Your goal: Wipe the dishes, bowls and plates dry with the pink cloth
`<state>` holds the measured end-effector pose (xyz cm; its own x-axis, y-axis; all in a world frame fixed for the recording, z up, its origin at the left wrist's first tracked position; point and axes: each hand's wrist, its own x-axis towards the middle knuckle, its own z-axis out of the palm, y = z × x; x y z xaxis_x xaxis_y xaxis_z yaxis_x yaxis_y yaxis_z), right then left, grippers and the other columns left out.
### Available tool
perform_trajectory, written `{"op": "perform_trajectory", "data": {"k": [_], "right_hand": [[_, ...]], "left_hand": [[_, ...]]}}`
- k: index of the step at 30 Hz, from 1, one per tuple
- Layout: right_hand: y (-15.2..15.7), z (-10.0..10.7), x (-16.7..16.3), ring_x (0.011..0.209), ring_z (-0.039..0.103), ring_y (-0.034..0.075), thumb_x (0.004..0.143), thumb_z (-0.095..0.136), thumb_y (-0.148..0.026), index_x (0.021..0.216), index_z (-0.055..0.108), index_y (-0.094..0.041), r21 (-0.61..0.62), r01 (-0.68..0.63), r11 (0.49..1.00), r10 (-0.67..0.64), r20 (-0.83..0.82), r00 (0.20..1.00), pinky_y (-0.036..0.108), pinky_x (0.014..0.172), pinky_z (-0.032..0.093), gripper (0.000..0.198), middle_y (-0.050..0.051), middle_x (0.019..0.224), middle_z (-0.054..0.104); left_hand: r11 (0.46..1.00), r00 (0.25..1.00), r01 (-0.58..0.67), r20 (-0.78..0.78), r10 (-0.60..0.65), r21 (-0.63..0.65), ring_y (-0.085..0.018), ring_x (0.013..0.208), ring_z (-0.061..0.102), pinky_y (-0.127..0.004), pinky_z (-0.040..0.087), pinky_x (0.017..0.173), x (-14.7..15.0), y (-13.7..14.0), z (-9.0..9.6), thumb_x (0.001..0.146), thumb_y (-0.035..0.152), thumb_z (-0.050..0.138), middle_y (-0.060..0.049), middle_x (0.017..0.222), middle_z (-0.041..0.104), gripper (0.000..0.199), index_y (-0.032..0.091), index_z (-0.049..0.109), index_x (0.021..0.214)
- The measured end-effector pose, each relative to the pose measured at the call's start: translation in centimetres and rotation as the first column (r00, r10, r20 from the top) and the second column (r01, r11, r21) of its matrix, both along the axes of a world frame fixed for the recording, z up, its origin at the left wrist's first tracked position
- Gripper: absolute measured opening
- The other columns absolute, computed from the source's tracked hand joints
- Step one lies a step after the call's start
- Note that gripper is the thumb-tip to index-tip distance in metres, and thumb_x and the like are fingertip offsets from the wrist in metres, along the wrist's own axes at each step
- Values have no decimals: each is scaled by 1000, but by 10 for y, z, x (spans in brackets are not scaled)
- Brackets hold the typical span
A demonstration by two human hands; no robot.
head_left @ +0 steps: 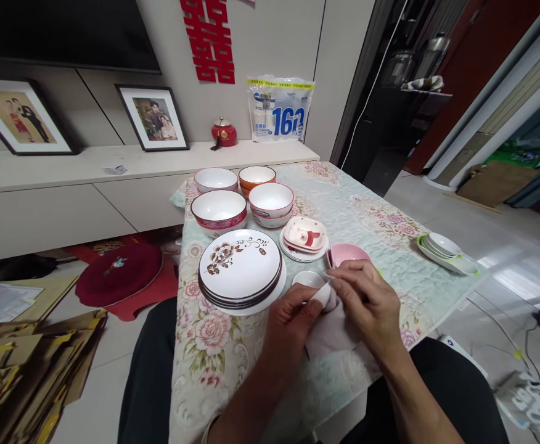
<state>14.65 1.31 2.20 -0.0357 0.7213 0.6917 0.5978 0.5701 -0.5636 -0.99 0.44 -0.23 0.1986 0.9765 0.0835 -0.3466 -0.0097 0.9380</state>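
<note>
Near the table's front edge, my left hand (293,314) and my right hand (369,302) pinch a pale cloth (333,336) between their fingertips. The cloth hangs down below my fingers. Something white shows between my hands, and I cannot tell if it is a fold of the cloth or a small dish. Just beyond my fingers are a small white bowl (309,279) and pink bowls (351,253), partly hidden. To the left lies a stack of plates (246,265) with a brown flower pattern. Small patterned square dishes (304,233) sit stacked on white saucers.
Stacked bowls (219,206) stand at the table's back left. A green-rimmed tray (455,264) with small white dishes lies near the right edge. A flowered tablecloth (214,333) covers the table. Behind it, a ledge holds a red jar (224,132) and a plastic bag (280,111).
</note>
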Motion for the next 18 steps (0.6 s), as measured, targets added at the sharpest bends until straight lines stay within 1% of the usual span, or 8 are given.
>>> {"op": "perform_trajectory", "data": {"k": [3,5,7,9,12,14,16,18], "right_hand": [[9,-11,9,88,68,19,95,64,-18,97,75,-24,-74,50,996,-57,-101,993,34,76,56,13,5,91,72],[10,-15,10,89,68,20,95,63,-18,97,75,-23,-95,64,993,-76,-128,989,35,78,55,13,5,93,72],[7,-13,7,90,67,20,95,64,-18,99,75,-24,-63,91,994,-98,-107,989,35,78,55,13,6,93,71],[1,-6,1,90,67,20,94,64,-17,101,75,-24,-12,90,996,-91,-43,995,35,76,56,15,6,94,70],[-8,4,-9,88,68,20,94,61,-14,105,76,-23,41,-12,999,8,96,995,33,73,57,20,8,96,68],[-11,7,-12,87,69,19,94,60,-12,107,76,-23,69,-69,995,58,150,987,32,72,58,23,8,97,68],[-8,6,-10,87,68,19,94,60,-12,106,76,-23,89,-50,995,39,124,991,32,72,57,22,8,95,68],[-2,0,-4,88,68,20,94,62,-13,104,76,-24,69,22,997,-25,49,998,33,73,57,20,7,94,69]], "left_hand": [[999,995,23,102,-18,-49,-19,88,56,-31,43,82,2,-1,-4,85,35,73,-4,90,67,16,21,81,89],[996,988,31,155,-18,-83,-18,86,55,-30,43,81,3,-2,-6,85,36,74,-3,90,66,17,20,80,90],[992,983,45,179,-24,-117,-16,82,54,-29,42,77,4,-3,-7,85,37,74,-2,86,65,19,19,78,90],[989,986,57,163,-34,-138,-15,77,52,-28,41,73,5,-3,-5,84,37,75,-2,81,65,20,17,76,89],[991,993,42,111,-27,-131,-14,72,50,-27,40,69,3,-1,-2,82,36,76,0,74,61,19,17,73,85],[994,994,31,110,-19,-107,-13,70,49,-26,40,68,2,0,-1,82,36,76,2,69,57,19,17,71,82],[994,992,39,122,-27,-100,-13,70,50,-26,41,69,1,0,-2,82,35,76,2,71,59,17,18,72,82],[993,991,51,131,-37,-106,-13,74,53,-26,42,72,2,-2,-4,82,33,77,0,77,64,16,18,74,84]]}}
